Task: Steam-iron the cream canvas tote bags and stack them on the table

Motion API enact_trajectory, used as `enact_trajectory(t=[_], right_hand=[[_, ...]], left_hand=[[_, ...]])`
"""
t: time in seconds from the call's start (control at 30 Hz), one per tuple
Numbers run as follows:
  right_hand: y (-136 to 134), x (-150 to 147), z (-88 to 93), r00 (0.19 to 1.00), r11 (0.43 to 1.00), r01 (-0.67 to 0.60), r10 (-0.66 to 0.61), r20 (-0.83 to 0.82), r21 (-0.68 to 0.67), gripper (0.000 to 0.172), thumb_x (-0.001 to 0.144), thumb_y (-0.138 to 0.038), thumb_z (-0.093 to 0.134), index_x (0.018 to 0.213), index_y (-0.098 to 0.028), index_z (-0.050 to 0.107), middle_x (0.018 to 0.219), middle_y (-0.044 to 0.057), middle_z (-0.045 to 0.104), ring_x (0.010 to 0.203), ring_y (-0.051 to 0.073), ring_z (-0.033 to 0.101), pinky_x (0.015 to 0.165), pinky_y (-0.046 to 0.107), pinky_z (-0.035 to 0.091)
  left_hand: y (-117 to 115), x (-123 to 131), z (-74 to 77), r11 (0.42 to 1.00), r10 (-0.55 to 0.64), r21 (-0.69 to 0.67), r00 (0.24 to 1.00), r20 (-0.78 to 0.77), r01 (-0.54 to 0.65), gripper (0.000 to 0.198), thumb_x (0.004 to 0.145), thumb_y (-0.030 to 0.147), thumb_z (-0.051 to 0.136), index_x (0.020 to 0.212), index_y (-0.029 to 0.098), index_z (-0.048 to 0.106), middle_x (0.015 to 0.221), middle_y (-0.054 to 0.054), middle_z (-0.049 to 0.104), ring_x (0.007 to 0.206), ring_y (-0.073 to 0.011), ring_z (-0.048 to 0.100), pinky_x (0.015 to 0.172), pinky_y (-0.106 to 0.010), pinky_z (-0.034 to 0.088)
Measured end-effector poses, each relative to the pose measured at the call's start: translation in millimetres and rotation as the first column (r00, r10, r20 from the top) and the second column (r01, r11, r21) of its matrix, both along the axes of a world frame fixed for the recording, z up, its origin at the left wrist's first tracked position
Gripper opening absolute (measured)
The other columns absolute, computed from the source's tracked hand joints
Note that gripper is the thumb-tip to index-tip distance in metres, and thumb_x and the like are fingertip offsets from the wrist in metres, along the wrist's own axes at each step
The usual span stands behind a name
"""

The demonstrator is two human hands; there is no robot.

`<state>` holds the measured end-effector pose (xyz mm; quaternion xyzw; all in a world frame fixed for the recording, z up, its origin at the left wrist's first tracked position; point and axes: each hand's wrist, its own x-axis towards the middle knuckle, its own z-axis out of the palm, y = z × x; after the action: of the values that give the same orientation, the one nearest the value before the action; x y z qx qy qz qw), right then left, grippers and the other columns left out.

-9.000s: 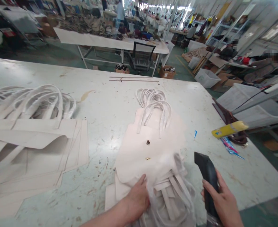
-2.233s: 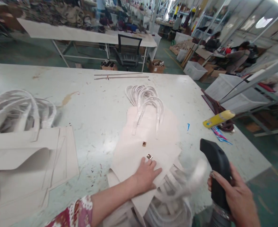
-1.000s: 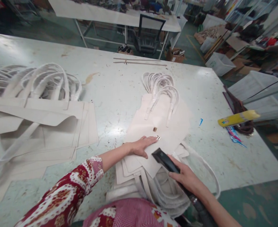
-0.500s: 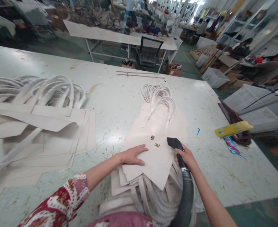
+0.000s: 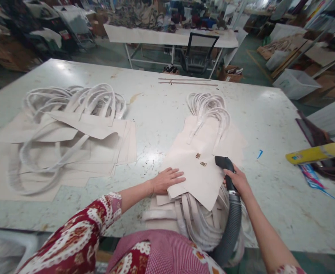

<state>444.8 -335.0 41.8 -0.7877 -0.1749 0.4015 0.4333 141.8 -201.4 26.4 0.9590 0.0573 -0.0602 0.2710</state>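
A cream bag panel (image 5: 197,167) with looped handles and two small metal clasps (image 5: 200,160) lies on top of a stack of similar pieces near the front edge of the table. My left hand (image 5: 167,179) rests flat on the panel's left edge, fingers spread. My right hand (image 5: 239,181) grips a black nozzle (image 5: 223,164) on a grey ribbed hose (image 5: 230,228). The nozzle's tip touches the panel just right of the clasps.
A second pile of cream panels with handles (image 5: 70,137) covers the left of the pale, scuffed table (image 5: 156,114). A yellow can (image 5: 317,153) and dark straps lie at the right edge. Thin strips (image 5: 187,81) lie at the far side. More tables and a chair stand beyond.
Over the last second the nozzle has slid from the panel's lower part up to beside the clasps. My left hand stayed flat on the panel. The view shifted left.
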Motion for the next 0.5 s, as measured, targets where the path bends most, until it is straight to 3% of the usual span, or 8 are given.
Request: enact_trajectory(t=[0.13, 0.23, 0.4, 0.5], right_hand=[[-5.1, 3.3, -5.7, 1.000, 1.000, -0.010, 0.010, -0.012, 0.024, 0.069, 0.067, -0.034, 0.061, 0.130, -0.020, 0.036, 0.048, -0.005, 0.052, 0.040, 0.016, 0.055, 0.038, 0.026, 0.046], [-8.3, 3.6, -9.2, 1.000, 0.999, -0.004, 0.005, -0.023, 0.042, 0.070, 0.067, -0.034, 0.059, 0.131, -0.022, 0.034, 0.049, -0.005, 0.053, 0.042, 0.016, 0.056, 0.038, 0.027, 0.047], [-6.7, -3.8, -6.6, 1.000, 0.997, 0.027, -0.026, -0.010, 0.073, 0.069, 0.068, -0.033, 0.059, 0.131, -0.024, 0.033, 0.049, -0.006, 0.053, 0.040, 0.016, 0.056, 0.037, 0.027, 0.046], [0.7, -14.3, -0.2, 0.998, 0.994, 0.053, -0.057, 0.037, 0.099, 0.065, 0.068, -0.033, 0.059, 0.129, -0.025, 0.037, 0.049, -0.006, 0.053, 0.038, 0.016, 0.055, 0.035, 0.027, 0.045]], left_hand=[[0.9, -10.0, 4.3, 0.990, -0.138, -0.013, 0.987, -0.080, 0.137, 0.098, 0.056, 0.038, 0.068, 0.138, 0.025, 0.017, 0.146, -0.011, 0.003, 0.131, -0.0372, 0.004, 0.102, -0.054, 0.002], [11.3, -16.8, 8.2, 0.970, -0.241, 0.007, 0.965, -0.106, 0.243, 0.107, 0.048, 0.029, 0.071, 0.138, 0.025, 0.014, 0.146, -0.012, -0.004, 0.131, -0.0377, 0.000, 0.101, -0.055, -0.001], [27.7, -9.8, -5.4, 0.966, -0.257, 0.032, 0.966, -0.025, 0.258, 0.077, 0.064, 0.029, 0.060, 0.134, 0.030, 0.028, 0.145, -0.010, 0.012, 0.130, -0.0352, 0.014, 0.103, -0.051, 0.011], [27.5, 1.5, -25.0, 0.999, -0.040, 0.004, 0.991, 0.124, 0.039, 0.054, 0.075, 0.030, 0.051, 0.128, 0.024, 0.041, 0.133, -0.013, 0.040, 0.119, -0.0284, 0.038, 0.099, -0.042, 0.028]])
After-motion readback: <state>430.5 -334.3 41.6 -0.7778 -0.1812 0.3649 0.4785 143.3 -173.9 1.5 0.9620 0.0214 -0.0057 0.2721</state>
